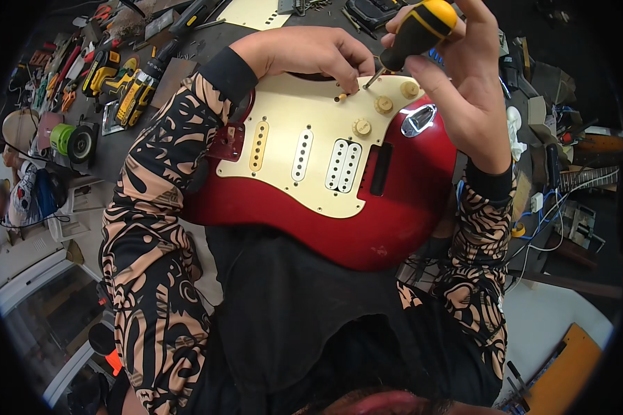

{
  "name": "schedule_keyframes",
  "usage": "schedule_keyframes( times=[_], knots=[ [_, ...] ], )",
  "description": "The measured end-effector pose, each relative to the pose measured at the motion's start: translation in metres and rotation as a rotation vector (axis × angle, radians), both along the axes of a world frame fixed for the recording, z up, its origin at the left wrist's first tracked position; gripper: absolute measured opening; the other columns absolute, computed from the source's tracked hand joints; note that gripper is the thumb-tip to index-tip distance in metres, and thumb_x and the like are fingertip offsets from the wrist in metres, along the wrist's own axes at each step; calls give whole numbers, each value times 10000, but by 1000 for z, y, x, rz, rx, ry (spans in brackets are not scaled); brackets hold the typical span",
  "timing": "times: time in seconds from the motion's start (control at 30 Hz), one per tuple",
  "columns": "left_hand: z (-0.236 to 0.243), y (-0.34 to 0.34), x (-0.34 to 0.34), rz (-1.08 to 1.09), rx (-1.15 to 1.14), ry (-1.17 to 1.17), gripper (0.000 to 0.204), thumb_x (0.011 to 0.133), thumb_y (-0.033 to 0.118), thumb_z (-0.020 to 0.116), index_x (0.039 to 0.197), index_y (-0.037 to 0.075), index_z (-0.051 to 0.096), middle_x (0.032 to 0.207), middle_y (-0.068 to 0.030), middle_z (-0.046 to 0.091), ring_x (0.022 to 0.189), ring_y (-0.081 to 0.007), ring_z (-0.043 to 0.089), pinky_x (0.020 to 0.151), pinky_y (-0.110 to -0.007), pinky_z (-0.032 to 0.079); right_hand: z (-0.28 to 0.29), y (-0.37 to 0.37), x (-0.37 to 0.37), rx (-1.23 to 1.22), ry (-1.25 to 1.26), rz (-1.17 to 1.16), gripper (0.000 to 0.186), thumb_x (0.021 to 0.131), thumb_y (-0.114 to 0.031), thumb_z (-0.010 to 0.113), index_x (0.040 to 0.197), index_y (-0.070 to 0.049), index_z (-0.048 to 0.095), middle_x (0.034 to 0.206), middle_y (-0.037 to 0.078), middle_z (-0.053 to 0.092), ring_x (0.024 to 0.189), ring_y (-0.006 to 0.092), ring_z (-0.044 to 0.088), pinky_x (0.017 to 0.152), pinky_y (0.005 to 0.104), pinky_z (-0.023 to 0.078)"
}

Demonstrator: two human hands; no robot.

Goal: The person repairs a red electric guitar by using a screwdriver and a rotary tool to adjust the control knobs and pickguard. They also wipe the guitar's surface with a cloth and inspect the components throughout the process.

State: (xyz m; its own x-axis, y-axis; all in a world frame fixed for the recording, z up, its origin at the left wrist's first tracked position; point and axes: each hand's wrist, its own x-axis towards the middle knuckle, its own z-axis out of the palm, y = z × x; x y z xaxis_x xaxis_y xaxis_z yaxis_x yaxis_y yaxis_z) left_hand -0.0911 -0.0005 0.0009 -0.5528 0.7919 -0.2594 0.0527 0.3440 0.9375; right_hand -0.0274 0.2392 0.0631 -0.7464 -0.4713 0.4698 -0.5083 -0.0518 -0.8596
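A red electric guitar body [394,235] lies across my lap and the bench edge, with a cream pickguard [277,104] on its face. The pickguard carries three white and cream pickups [300,153], three cream knobs [361,127] and a switch tip [340,98]. My left hand [318,54] is closed at the guitar's far edge, its thumb pressed on the pickguard beside the switch. My right hand [464,83] grips a yellow and black screwdriver [417,36], tilted, its tip at the pickguard's far edge near my left fingertips. A metal jack plate [419,120] sits below my right hand.
Yellow and black power drills [137,97] and many hand tools crowd the bench at the left. A green and black round item [73,141] lies nearer. Blue and white cables [554,214] and a guitar neck [588,178] are at the right. A cream sheet [256,12] lies at the back.
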Motion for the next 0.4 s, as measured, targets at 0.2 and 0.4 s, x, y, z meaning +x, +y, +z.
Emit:
schedule_keyframes(
  times=[0.2,0.4],
  knots=[
    [-1,-4,4,32,-10,-7,164,860,160,764,985,55,753,897,21,685,902,-94,618,873,-280,471,11,-8,10,266,342,-166,679,896,115,597,1548,-28,476,1279,115,579,1135,197,606,1018,338,491],
    [11,0,6,23,-40,-20,230,848,137,776,1055,35,772,934,31,704,902,-74,632,885,-261,490,37,13,8,514,532,-186,500,904,1,734,1392,-57,646,1289,106,573,1071,196,593,969,325,477]
  ],
)
